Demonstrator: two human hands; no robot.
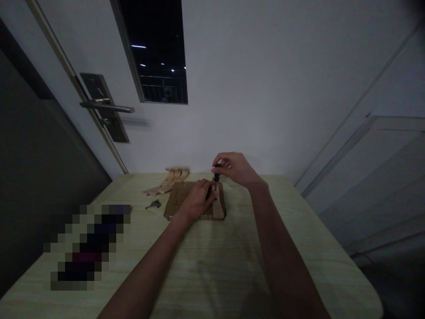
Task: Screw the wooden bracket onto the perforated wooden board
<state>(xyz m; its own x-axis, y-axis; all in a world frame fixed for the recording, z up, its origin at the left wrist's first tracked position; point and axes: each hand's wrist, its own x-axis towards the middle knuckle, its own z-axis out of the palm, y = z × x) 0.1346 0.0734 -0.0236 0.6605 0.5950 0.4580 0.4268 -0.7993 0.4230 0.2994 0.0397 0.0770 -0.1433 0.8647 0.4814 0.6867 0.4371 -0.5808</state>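
Observation:
My right hand is closed around the black handle of a screwdriver, which stands upright with its tip down at the upper end of a pale wooden piece. That piece lies along the right side of a brown corrugated cardboard pad and has a dark hole in it. My left hand rests over the pad, its fingers gripping the piece's left edge near the screwdriver tip. A dark patch shows between those fingers; I cannot make out what it is. Whether a screw sits under the tip is too small to tell.
Several curved wooden pieces with holes lie behind the pad on the left. A small pile of dark screws is left of it. A pixelated dark object lies on the wood-grain table. A white door rises behind.

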